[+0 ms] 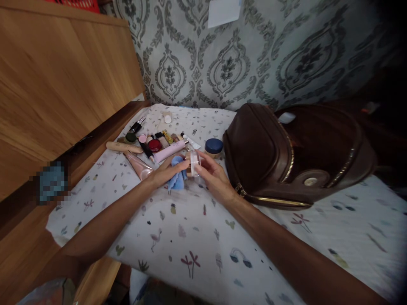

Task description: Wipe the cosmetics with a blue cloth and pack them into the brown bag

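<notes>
Above the patterned white cloth, my left hand has its fingers around a crumpled blue cloth. The cloth presses against the side of a small clear round jar with a brownish band on its left. My right hand grips that jar from the right, thumb in front and fingers behind. Just beyond my hands lie a pink tube, a rose-coloured tube and a red-lidded jar. Behind my right hand stands a jar with a dark blue lid.
A brown leather bag with gold zips stands open on the right. Several cosmetics, among them a beige tube and a black bottle, lie at the back left. A wooden cabinet borders the left side, with patterned wallpaper behind.
</notes>
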A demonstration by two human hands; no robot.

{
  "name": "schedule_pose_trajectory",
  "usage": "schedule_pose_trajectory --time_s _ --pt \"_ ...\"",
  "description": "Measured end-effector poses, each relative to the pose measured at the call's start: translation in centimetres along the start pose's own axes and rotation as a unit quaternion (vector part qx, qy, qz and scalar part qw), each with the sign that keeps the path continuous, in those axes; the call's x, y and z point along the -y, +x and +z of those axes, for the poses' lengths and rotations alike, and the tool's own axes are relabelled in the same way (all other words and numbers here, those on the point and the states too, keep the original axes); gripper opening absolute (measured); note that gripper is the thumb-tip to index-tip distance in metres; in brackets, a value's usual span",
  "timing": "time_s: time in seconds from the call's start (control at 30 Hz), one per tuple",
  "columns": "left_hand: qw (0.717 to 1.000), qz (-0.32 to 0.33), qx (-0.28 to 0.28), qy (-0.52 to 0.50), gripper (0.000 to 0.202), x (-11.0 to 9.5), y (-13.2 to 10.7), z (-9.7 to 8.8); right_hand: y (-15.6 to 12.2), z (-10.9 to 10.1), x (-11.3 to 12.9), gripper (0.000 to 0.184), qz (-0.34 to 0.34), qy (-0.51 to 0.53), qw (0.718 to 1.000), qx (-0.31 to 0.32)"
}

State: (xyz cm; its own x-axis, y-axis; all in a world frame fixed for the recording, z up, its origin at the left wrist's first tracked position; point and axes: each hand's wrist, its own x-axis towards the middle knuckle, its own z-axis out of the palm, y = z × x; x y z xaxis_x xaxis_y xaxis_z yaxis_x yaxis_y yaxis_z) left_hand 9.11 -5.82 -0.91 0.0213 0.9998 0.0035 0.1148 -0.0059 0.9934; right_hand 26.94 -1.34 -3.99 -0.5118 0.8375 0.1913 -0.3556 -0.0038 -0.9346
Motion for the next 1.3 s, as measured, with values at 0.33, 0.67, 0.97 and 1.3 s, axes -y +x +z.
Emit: schedule_pose_trajectory --time_s 0.33,0.67,0.97,1.3 --pt "0.966 0.176 -0.01 0.187 0.064 -0.8 -0.6 0.4 0.2 0.2 0.4 0.049 0.033 0.049 0.998 -0.027" --pt "0.885 0.29 -0.007 0.364 0.074 -1.0 -0.8 0.1 0.2 0.4 1.1 0.055 0.056 0.071 0.996 -0.01" --pt "0.959 0.14 0.007 0.247 0.069 -1.0 -1.0 0.8 -0.1 0.5 0.9 0.046 0.027 0.052 0.998 -0.032" --pt "0.872 0.269 -0.016 0.41 0.073 -0.7 -1.1 0.5 0.1 0.3 1.1 0.056 0.059 0.047 0.997 0.001"
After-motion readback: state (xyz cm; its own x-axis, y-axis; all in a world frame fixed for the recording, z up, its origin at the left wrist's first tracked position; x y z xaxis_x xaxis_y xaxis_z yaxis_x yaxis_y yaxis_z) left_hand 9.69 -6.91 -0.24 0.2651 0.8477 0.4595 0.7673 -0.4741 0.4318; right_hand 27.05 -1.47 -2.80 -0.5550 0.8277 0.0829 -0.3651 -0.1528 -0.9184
